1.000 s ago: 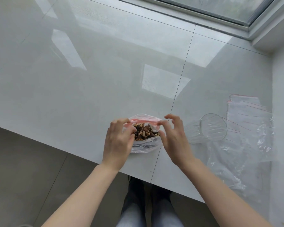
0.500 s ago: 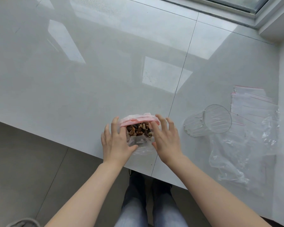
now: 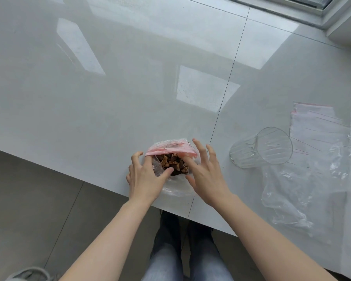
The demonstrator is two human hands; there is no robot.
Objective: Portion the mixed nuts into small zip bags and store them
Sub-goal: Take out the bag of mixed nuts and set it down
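Brown mixed nuts [image 3: 173, 163] fill a small clear zip bag with a pink strip [image 3: 171, 151] near the white glossy surface's [image 3: 109, 98] front edge. I see my left hand [image 3: 145, 177] and right hand [image 3: 206, 177] both pinching its sides, with a clear ribbed glass [image 3: 261, 148] lying tipped to the right.

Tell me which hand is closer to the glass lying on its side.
Right. The right hand is on the nut bag just left of the glass; the left hand is further left.

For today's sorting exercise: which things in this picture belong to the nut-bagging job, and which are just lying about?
Part of the job:
- zip bag of mixed nuts, with left hand and right hand on it
- empty zip bags
- glass cup lying on its side, empty

Just lying about:
- crumpled clear plastic
- shoe on the floor
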